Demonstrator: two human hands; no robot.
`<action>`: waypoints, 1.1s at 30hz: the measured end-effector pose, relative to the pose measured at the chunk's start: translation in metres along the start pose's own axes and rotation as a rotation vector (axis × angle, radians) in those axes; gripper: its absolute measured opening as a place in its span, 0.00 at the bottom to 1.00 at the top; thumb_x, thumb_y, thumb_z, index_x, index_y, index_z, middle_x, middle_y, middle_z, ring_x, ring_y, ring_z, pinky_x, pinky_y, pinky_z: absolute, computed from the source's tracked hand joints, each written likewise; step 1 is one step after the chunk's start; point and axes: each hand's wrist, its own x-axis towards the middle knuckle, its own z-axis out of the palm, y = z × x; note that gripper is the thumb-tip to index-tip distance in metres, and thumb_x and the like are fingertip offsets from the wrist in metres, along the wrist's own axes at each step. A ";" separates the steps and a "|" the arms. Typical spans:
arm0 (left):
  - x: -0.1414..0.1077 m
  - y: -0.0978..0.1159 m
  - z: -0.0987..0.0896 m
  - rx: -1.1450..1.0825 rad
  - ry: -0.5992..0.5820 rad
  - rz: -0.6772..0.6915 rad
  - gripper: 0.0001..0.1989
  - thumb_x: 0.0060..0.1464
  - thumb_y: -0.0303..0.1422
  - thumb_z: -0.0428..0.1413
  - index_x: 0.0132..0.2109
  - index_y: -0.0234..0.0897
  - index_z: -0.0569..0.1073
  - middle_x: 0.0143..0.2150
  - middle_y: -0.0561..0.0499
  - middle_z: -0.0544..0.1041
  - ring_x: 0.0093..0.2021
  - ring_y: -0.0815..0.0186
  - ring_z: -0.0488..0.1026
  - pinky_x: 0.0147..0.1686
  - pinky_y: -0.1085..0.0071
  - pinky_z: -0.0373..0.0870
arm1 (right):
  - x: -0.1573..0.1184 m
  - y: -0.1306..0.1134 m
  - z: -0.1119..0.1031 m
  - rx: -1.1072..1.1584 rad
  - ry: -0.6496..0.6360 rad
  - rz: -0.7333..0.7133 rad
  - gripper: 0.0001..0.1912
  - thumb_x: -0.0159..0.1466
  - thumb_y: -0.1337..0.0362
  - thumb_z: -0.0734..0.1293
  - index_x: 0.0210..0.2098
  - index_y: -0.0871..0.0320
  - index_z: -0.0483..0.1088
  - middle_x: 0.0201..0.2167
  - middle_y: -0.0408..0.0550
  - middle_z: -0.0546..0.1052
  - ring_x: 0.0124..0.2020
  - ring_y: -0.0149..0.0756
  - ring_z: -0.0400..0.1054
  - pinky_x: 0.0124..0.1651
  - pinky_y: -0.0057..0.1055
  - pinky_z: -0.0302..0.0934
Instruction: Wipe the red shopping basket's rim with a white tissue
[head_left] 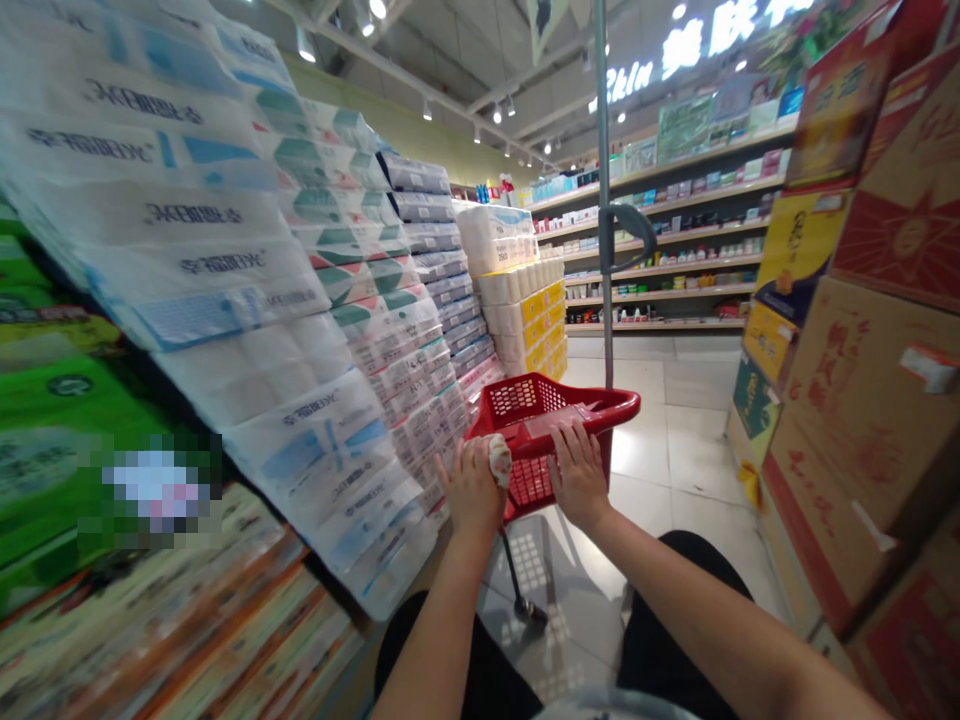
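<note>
A red shopping cart (pixel 532 480) with perforated basket walls stands in front of me, one caster visible below it. My left hand (pixel 474 485) is wrapped over the left part of its red handle (pixel 619 402). A small crumpled whitish item (pixel 499 460) shows beside the thumb of that hand, against the handle. My right hand (pixel 579 472) rests on the handle further right, its fingers curled over the bar. The part of the basket that shows holds nothing I can make out.
Tall stacks of wrapped paper packs (pixel 247 250) line the left side. Cardboard cartons (pixel 870 400) are piled on the right. A grey pole (pixel 604 120) with a hook rises beyond the cart. Shelves of small goods (pixel 675 265) stand behind, across the tiled floor (pixel 679 440).
</note>
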 end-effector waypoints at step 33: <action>0.014 0.016 0.007 -0.124 -0.081 0.150 0.24 0.57 0.28 0.47 0.61 0.33 0.59 0.53 0.41 0.72 0.53 0.56 0.68 0.56 0.56 0.61 | 0.043 -0.047 -0.030 0.234 -0.212 -0.127 0.24 0.66 0.66 0.58 0.61 0.56 0.60 0.63 0.53 0.61 0.61 0.41 0.56 0.66 0.44 0.40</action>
